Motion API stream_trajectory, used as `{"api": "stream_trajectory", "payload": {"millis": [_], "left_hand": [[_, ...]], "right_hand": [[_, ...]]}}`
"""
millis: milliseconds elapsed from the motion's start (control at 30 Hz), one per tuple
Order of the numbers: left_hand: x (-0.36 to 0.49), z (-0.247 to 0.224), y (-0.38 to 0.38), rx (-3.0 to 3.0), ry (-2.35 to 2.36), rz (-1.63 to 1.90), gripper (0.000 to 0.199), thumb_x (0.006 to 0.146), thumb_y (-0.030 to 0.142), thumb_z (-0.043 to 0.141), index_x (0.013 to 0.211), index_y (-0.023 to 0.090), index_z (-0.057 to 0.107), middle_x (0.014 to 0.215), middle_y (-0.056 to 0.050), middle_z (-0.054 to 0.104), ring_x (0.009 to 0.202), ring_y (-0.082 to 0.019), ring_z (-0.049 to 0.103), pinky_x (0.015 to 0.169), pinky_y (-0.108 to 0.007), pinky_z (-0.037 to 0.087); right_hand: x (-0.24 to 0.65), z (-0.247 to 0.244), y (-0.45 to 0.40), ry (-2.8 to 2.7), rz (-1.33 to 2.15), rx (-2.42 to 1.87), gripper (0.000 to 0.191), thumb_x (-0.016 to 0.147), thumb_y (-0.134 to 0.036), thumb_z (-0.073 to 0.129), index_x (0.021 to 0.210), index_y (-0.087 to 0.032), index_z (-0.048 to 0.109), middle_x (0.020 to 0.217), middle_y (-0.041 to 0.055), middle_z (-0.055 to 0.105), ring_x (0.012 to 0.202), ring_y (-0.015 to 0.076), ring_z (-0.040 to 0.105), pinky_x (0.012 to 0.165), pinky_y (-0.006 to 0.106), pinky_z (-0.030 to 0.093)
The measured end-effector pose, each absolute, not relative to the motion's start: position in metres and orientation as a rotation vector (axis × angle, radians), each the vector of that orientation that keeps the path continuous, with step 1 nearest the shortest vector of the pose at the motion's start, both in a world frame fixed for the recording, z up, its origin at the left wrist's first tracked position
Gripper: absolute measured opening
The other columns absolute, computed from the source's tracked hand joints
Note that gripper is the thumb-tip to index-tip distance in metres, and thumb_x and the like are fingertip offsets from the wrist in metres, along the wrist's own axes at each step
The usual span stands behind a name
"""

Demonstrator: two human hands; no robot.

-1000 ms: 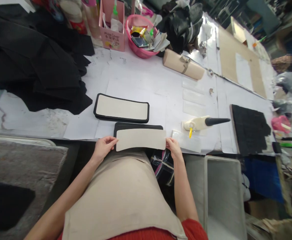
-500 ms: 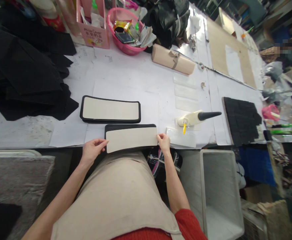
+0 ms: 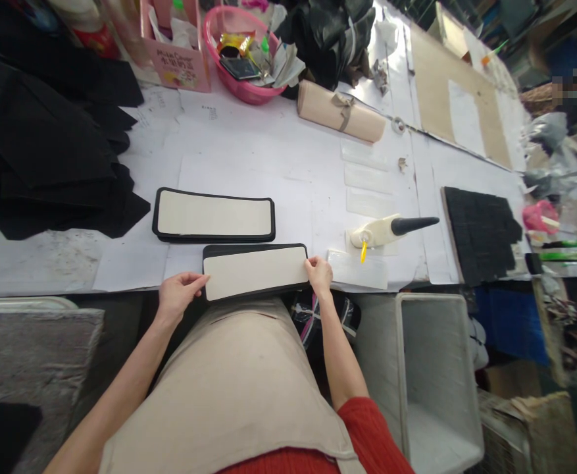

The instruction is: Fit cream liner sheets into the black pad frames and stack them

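Cream panel (image 3: 256, 271), pinched at ends by left hand (image 3: 177, 296) and right hand (image 3: 320, 274), laid over black piece (image 3: 223, 251); right end, overhanging earlier, now brought inside its edge; alignment seemingly near.

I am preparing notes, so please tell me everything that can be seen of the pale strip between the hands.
The pale strip is off-white, plain and long, with rounded corners; it looks like thin board. It lies over a black piece, whose border shows along both long edges, at the near edge of the table. Its right end sits slightly farther from the person. The left hand pinches its left end, the right hand its right end. Its underside is hidden.
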State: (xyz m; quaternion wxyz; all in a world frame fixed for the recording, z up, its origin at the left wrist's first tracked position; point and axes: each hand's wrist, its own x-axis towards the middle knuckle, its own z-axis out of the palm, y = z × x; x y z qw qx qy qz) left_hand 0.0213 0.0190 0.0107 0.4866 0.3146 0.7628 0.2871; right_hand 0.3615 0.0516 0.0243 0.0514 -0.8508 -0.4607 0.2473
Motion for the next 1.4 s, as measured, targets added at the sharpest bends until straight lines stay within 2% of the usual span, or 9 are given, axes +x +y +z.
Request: {"api": "stream_trajectory", "payload": {"millis": [600,1033,1400], "left_hand": [[0.022,-0.006,0.023,0.854,1.896,0.736,0.035,0.056,0.05,0.078,0.065,0.017,0.069,0.055,-0.001,0.063,0.045,-0.011,0.05,0.047,-0.024,0.036],[0.025,-0.004,0.026,0.775,1.879,0.725,0.033,0.054,0.046,0.078,0.062,0.017,0.067,0.049,0.0,0.059,0.044,-0.011,0.048,0.043,-0.022,0.03],[0.022,-0.012,0.026,0.748,1.875,0.731,0.036,0.054,0.048,0.08,0.066,0.016,0.069,0.056,-0.001,0.063,0.044,-0.01,0.05,0.042,-0.022,0.031]], "right_hand": [[0.364,0.008,0.053,-1.422,0.73,-2.608,0.025,0.088,-0.028,0.053,0.095,-0.019,0.075,0.09,0.0078,0.075,0.088,0.0219,0.069,0.079,0.027,0.048],[0.363,0.007,0.056,-1.452,0.722,-2.647,0.026,0.088,-0.028,0.053,0.095,-0.018,0.075,0.092,0.0094,0.075,0.091,0.0241,0.069,0.08,0.029,0.049],[0.364,0.005,0.056,-1.437,0.737,-2.64,0.026,0.088,-0.029,0.053,0.096,-0.018,0.075,0.094,0.0092,0.075,0.093,0.0242,0.069,0.081,0.029,0.048]]}}
